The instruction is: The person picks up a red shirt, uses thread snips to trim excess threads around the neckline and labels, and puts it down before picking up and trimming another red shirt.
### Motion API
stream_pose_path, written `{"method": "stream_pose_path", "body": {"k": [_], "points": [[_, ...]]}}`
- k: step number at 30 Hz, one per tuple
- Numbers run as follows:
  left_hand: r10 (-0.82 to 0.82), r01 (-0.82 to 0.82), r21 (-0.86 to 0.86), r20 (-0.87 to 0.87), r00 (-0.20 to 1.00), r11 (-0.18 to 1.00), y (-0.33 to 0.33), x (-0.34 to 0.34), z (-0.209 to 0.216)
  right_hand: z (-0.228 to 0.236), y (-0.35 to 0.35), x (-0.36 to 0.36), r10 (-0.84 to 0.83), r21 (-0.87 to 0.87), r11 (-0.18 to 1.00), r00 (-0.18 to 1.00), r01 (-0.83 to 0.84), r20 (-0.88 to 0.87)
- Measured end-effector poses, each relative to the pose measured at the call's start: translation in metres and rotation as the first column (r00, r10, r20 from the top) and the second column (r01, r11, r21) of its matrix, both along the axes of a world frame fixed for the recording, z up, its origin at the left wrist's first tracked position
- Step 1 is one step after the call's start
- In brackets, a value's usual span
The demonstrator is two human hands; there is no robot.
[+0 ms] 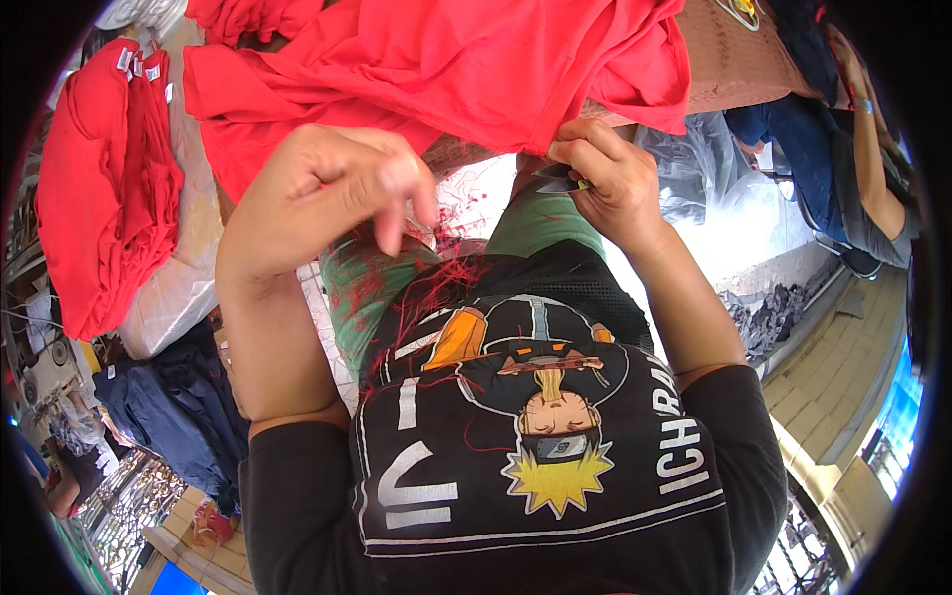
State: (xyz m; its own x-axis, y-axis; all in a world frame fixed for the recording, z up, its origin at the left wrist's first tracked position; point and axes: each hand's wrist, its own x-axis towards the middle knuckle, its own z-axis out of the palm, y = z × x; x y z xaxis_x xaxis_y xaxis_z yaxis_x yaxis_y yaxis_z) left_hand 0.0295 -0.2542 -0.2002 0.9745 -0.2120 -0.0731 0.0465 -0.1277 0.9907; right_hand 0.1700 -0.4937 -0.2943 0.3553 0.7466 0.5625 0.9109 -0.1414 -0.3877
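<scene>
A large red cloth garment (446, 79) spreads over the surface before me, its near edge hanging toward my lap. My right hand (613, 177) is closed at that hem, thumb and fingers pinched together. A pair of thread snips (557, 179), with grey blades and a yellow-green bit, pokes out from under its fingers; the rest is hidden in the palm. My left hand (342, 188) hovers just short of the garment's left part. Its fingers are bent, apart and partly blurred, with nothing visible in them. Loose red threads (456, 276) lie across my lap.
At the left, a stack of red garments (109, 198) rests on a plastic-wrapped bundle (178, 297), with dark blue garments (174, 397) below. Clear plastic sheeting (709, 178) lies to the right. Another person's arm (868, 149) shows at the far right.
</scene>
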Motion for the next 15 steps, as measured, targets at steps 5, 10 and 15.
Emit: {"method": "stream_pose_path", "body": {"k": [5,10,15], "points": [[0.298,-0.353,0.197,0.263,0.918,0.915,-0.021,0.009,-0.019,0.001,0.002,0.000,0.011,0.002,1.000,1.000,-0.011,-0.008],[0.224,-0.451,0.526,0.439,0.870,0.721,-0.049,0.020,-0.051,0.006,0.002,-0.001,0.006,0.000,1.000,1.000,-0.006,0.005],[0.274,-0.502,0.514,0.456,0.847,0.695,-0.058,0.021,-0.064,0.004,0.001,-0.001,0.012,0.000,1.000,1.000,-0.012,0.002]]}}
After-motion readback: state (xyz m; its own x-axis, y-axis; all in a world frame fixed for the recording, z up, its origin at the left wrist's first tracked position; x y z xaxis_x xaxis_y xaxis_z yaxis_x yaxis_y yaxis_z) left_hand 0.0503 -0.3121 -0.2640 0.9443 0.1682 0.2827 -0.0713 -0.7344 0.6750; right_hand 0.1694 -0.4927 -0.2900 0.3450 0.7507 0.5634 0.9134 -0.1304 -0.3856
